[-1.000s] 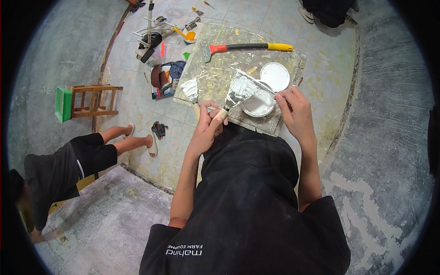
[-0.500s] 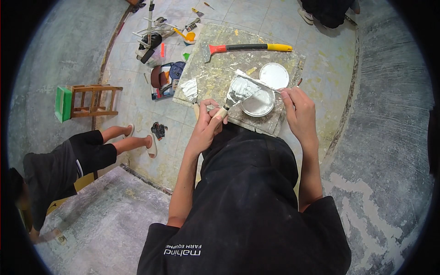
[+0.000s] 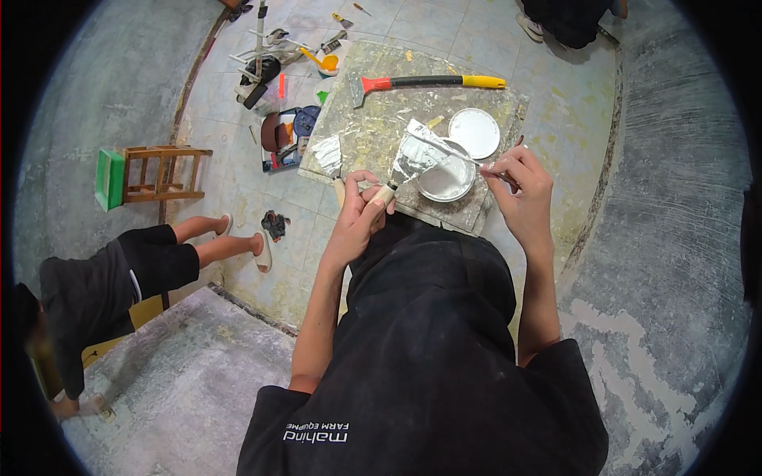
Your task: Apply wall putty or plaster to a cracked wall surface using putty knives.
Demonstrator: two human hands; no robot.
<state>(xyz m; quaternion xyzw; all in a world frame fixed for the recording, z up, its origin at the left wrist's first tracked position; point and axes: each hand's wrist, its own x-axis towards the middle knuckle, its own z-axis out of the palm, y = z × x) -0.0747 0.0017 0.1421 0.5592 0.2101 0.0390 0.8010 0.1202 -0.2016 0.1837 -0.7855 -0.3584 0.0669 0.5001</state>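
My left hand (image 3: pixel 361 214) is closed round the pale handle of a putty knife (image 3: pixel 417 159), its broad blade smeared with white putty. A second putty knife (image 3: pixel 326 155), also white-coated, lies by the board's left edge; its handle runs behind my left fingers, and I cannot tell whether they grip it. My right hand (image 3: pixel 520 186) pinches a slim palette knife (image 3: pixel 448 151) with a dark reddish handle. Its narrow, white-smeared blade lies across the putty knife's blade. Under both blades stands an open round tub (image 3: pixel 452 181) of white putty, beside its white lid (image 3: pixel 474 132).
A long-handled scraper (image 3: pixel 432 82) lies across the stained board (image 3: pixel 381 63). Left of it are a tool tray (image 3: pixel 286 139) and floor clutter. A wooden stool (image 3: pixel 167 174) lies near the left wall. One person (image 3: pixel 103 278) bends at left; another (image 3: pixel 563 20) is at the top.
My right hand has turned and its fingers have curled further round the handle. The palette knife's blade has shifted from the putty knife's far edge onto its putty-covered face.
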